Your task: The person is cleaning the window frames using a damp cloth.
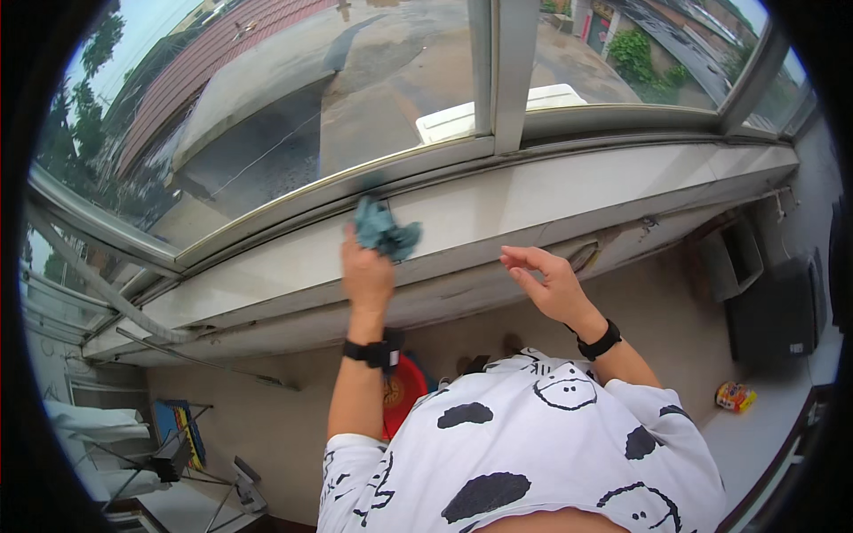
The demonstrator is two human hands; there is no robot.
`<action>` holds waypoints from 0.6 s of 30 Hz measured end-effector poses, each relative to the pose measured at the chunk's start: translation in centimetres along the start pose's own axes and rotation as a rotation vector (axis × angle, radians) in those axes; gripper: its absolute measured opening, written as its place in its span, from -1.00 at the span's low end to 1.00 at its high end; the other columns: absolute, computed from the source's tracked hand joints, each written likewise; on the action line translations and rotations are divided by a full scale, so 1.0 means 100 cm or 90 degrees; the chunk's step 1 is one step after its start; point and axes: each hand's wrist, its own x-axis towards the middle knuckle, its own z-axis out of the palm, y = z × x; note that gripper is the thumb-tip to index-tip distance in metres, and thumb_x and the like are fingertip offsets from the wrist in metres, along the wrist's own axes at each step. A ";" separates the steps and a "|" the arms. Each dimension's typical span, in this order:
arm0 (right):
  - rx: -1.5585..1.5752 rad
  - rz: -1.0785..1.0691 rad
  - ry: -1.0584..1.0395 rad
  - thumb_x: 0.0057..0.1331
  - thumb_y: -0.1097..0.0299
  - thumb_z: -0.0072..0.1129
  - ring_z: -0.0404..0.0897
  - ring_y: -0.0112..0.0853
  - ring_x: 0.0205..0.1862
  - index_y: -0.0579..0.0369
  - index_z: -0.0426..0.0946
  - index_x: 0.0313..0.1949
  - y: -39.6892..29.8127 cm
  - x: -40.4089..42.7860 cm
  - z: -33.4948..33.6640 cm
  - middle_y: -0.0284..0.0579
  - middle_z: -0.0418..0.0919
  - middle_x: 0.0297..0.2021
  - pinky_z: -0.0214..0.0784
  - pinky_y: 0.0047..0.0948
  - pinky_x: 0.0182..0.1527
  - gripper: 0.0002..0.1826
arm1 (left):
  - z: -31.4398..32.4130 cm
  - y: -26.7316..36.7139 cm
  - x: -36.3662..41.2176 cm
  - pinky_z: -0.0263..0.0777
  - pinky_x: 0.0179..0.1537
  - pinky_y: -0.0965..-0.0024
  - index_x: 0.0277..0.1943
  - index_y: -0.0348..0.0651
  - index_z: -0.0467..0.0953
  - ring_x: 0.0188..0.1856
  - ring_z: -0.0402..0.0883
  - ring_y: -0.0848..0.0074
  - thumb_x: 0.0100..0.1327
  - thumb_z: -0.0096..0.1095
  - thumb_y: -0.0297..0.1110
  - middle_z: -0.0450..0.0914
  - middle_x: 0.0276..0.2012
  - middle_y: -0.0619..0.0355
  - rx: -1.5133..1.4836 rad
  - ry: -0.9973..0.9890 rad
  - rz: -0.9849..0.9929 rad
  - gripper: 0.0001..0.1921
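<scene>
A crumpled blue-green cloth (386, 230) is gripped in my left hand (368, 273), over the white windowsill (460, 213). The cloth's upper end lies close to the metal track (333, 206) of the sliding window; whether it touches the track I cannot tell, as the hand is slightly blurred. My right hand (550, 283) holds nothing and hovers in front of the sill's edge, thumb and fingers apart and half curled. Above the sill stands the window glass (266, 120), split by an upright metal frame post (510, 73).
A red basin (406, 396) stands on the floor, partly behind my left forearm. A hose (126, 303) and a thin rod (213, 363) are at the left, above a folding rack (180, 446). To the right are a black box-shaped object (770, 320) and a colourful package (735, 397).
</scene>
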 end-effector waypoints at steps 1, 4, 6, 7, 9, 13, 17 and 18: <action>-0.003 0.020 0.012 0.31 0.46 0.16 0.63 -0.33 -0.07 0.12 0.51 0.11 0.000 -0.003 0.000 -0.06 0.65 -0.13 0.45 -0.41 -0.06 -0.63 | 0.013 0.024 0.002 0.24 0.29 0.11 0.01 -0.30 0.55 0.23 0.37 -0.06 0.09 0.09 -0.54 0.42 0.20 -0.25 -0.023 -0.025 0.014 -0.63; -0.083 -0.006 0.056 0.28 0.46 0.17 0.58 -0.21 0.04 0.09 0.48 0.15 -0.003 -0.002 -0.007 0.03 0.55 0.04 0.44 -0.32 0.00 -0.58 | 0.049 0.095 0.014 0.17 0.33 0.05 0.07 -0.32 0.53 0.31 0.29 -0.08 0.11 0.13 -0.47 0.33 0.27 -0.29 -0.062 -0.066 0.074 -0.59; -0.168 -0.073 0.113 0.27 0.44 0.18 0.50 -0.12 0.12 0.08 0.45 0.18 -0.002 0.011 -0.007 0.12 0.45 0.13 0.39 -0.27 0.07 -0.55 | 0.067 0.124 0.017 0.13 0.35 0.02 0.12 -0.32 0.49 0.34 0.26 -0.09 0.11 0.15 -0.44 0.30 0.29 -0.30 -0.030 -0.084 0.116 -0.54; -0.253 -0.143 0.169 0.26 0.42 0.18 0.43 -0.04 0.20 0.07 0.43 0.20 -0.001 0.020 -0.006 0.20 0.35 0.21 0.35 -0.22 0.14 -0.52 | 0.069 0.138 0.018 0.08 0.37 0.01 0.18 -0.31 0.44 0.36 0.24 -0.06 0.12 0.16 -0.43 0.27 0.31 -0.28 -0.079 -0.102 0.129 -0.50; -0.263 -0.153 0.164 0.26 0.40 0.19 0.34 0.05 0.25 0.05 0.41 0.22 0.006 0.039 -0.004 0.25 0.28 0.25 0.26 -0.16 0.21 -0.49 | 0.066 0.139 0.018 0.03 0.39 0.00 0.23 -0.30 0.39 0.38 0.22 -0.03 0.13 0.17 -0.41 0.25 0.34 -0.27 -0.128 -0.116 0.140 -0.45; -0.400 -0.136 0.105 0.25 0.31 0.21 0.20 0.22 0.31 0.06 0.40 0.21 0.038 0.071 0.015 0.34 0.21 0.27 0.08 -0.05 0.35 -0.48 | 0.035 0.094 0.012 -0.02 0.39 0.01 0.25 -0.21 0.34 0.39 0.24 0.12 0.18 0.11 -0.43 0.32 0.32 -0.14 -0.362 -0.056 0.064 -0.47; -0.497 -0.216 0.026 0.19 0.38 0.16 0.20 0.18 0.31 0.12 0.49 0.04 0.032 0.092 0.072 0.21 0.27 0.26 0.09 0.04 0.33 -0.61 | 0.011 0.037 -0.002 0.10 0.33 0.11 0.19 -0.18 0.40 0.30 0.35 0.09 0.32 0.01 -0.47 0.42 0.26 -0.08 -0.205 0.110 -0.026 -0.63; -0.446 -0.287 0.002 0.16 0.41 0.14 0.21 0.16 0.31 0.12 0.50 -0.01 0.035 0.099 0.088 0.17 0.30 0.24 0.12 0.05 0.32 -0.64 | 0.009 0.031 -0.002 0.10 0.33 0.08 0.18 -0.18 0.42 0.33 0.34 0.12 0.34 0.01 -0.45 0.42 0.26 -0.05 -0.162 0.127 -0.034 -0.64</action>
